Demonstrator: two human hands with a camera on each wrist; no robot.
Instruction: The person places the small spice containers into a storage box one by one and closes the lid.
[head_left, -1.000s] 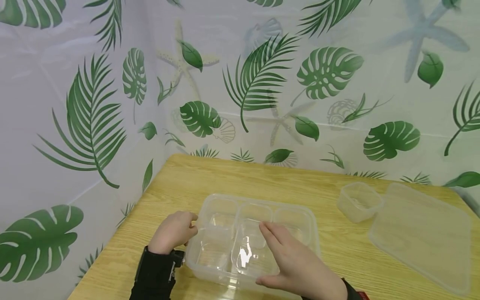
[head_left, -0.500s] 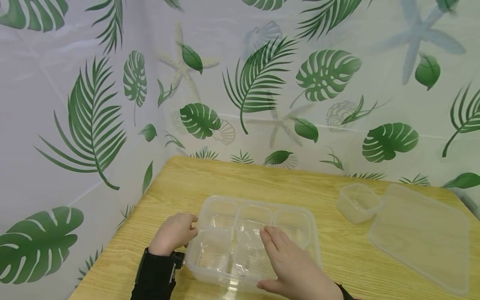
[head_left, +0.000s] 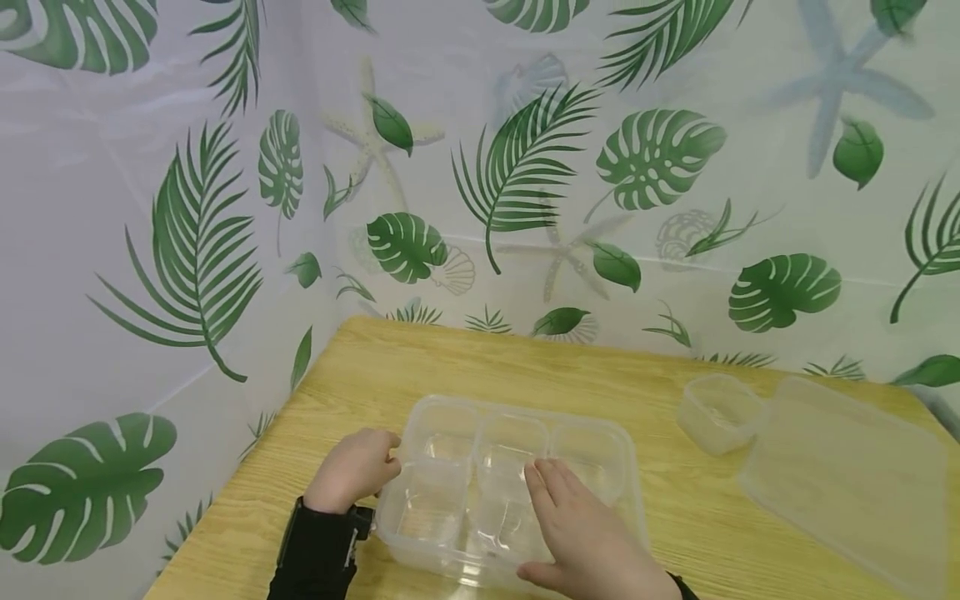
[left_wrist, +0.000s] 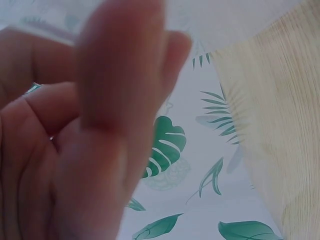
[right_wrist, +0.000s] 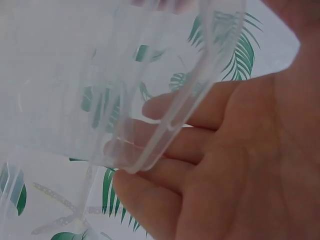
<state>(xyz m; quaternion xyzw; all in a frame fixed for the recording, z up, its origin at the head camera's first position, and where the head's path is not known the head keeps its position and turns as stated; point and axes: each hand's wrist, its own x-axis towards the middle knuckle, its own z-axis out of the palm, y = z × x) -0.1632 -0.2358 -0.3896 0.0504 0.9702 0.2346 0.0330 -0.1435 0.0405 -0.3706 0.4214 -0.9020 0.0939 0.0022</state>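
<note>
A large clear plastic food container lies on the wooden table, with several smaller clear boxes set inside it. My left hand holds the container's left edge with bent fingers; the left wrist view shows the thumb close up, under translucent plastic. Over the container's front right part is my right hand, its fingers together and nearly straight, the thumb apart. In the right wrist view those fingers lie against a clear plastic corner. What lies beneath the right palm is hidden.
At the table's right side stand a small clear box and, beside it, a flat translucent lid. A leaf-printed white cloth hangs behind the table and along its left side.
The right hand has shifted slightly toward the front right over the container. The left hand keeps its place at the left edge. The whole head view has tilted a little.
</note>
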